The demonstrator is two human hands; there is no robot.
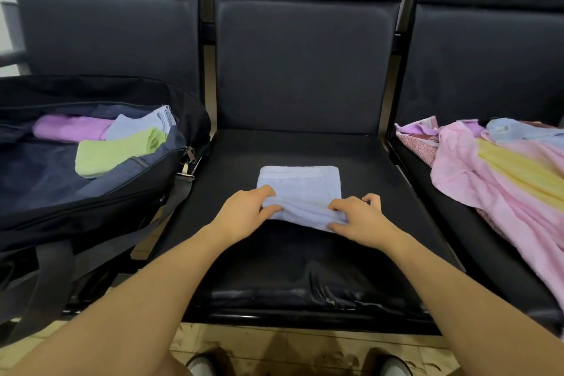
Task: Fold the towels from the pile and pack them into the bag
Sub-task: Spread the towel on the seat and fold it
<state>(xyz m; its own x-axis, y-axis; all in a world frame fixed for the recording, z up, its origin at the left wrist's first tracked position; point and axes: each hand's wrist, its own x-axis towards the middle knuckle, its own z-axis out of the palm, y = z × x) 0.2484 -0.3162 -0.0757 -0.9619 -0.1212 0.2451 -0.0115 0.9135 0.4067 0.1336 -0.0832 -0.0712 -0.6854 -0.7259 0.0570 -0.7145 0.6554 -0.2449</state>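
Black seats (305,253), open bag (91,192) left, towel pile (503,168) right, both hands (244,214) (363,220) pinching blue towel (300,186).

Dim even light, wide-angle edge distortion
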